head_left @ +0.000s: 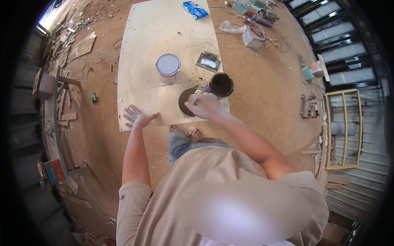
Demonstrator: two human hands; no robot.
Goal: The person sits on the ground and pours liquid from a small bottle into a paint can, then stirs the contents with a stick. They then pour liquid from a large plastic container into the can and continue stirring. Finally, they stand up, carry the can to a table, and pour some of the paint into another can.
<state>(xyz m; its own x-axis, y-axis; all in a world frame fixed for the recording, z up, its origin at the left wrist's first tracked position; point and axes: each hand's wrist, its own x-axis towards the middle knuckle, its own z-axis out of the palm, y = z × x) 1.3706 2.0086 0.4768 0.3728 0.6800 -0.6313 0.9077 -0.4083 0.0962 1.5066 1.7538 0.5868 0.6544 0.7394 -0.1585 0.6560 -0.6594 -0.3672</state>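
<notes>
My left hand (138, 117) lies flat on the pale board (141, 49), fingers spread, near its front left corner. My right hand (208, 107) is closed around a pale stick-like thing (197, 95) over an open can with brown contents (185, 101). The lower end of the stick is hidden, so I cannot tell whether it touches the contents. Just beyond that hand stands another open can (222, 84), dark inside. A closed can with a grey lid (168, 67) sits farther back on the board. Right of it lies a dark square piece with a shiny patch (208, 61).
A blue packet (195, 10) lies at the board's far end. On the brown floor at far right are a boxy container (253, 37), a clear plastic bag (232, 27) and cables. Wood scraps (67, 117) litter the left side. A yellow frame (345, 129) leans at right.
</notes>
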